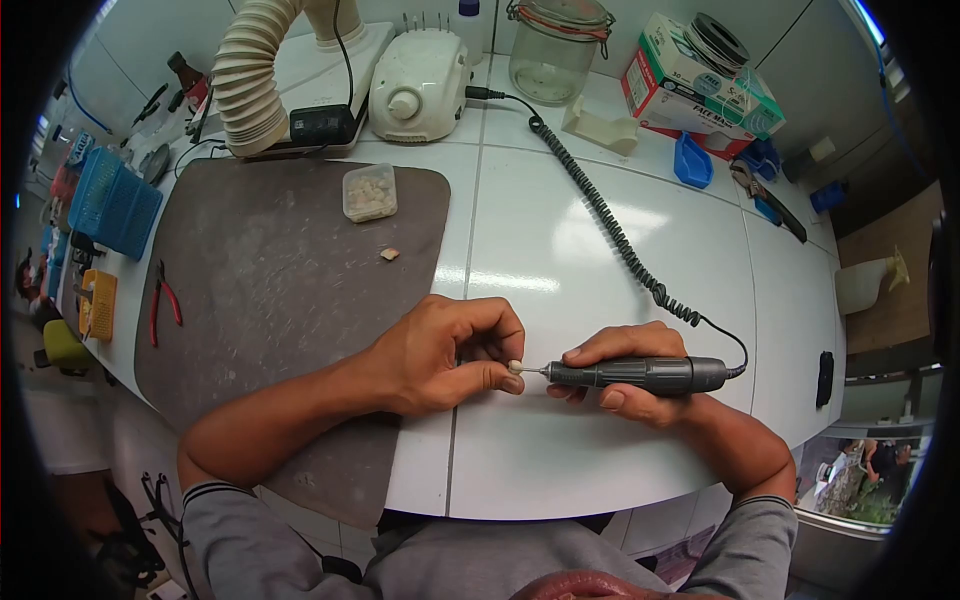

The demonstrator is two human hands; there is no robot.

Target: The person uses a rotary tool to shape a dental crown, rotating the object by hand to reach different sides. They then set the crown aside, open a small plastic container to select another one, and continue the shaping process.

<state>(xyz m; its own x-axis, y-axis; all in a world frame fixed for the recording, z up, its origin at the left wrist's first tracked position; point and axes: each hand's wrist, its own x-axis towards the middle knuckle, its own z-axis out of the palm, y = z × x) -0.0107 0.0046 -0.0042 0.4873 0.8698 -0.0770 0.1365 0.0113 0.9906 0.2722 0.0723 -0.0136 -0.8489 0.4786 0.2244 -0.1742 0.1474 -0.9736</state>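
My right hand (640, 375) is wrapped round a black rotary handpiece (650, 375), whose thin metal bit points left. Thumb and fingertips of my left hand (445, 355) pinch a tiny pale piece (515, 367) at the tip of that bit. Both hands are over the white tiled table (590, 455), the left one near the right edge of a grey-brown mat (290, 260). A coiled black cord (610, 225) runs from the handpiece to a white control unit (420, 88). On the mat lie a small clear box of pale bits (369, 193) and one loose beige piece (389, 255).
Red-handled pliers (165, 303) lie at the mat's left, near blue (115, 205) and yellow baskets (98, 305). A ribbed hose (250, 80) stands at the back. Behind right are a glass jar (555, 60), boxes (690, 90), a blue tray (692, 160) and a dark-handled tool (780, 212).
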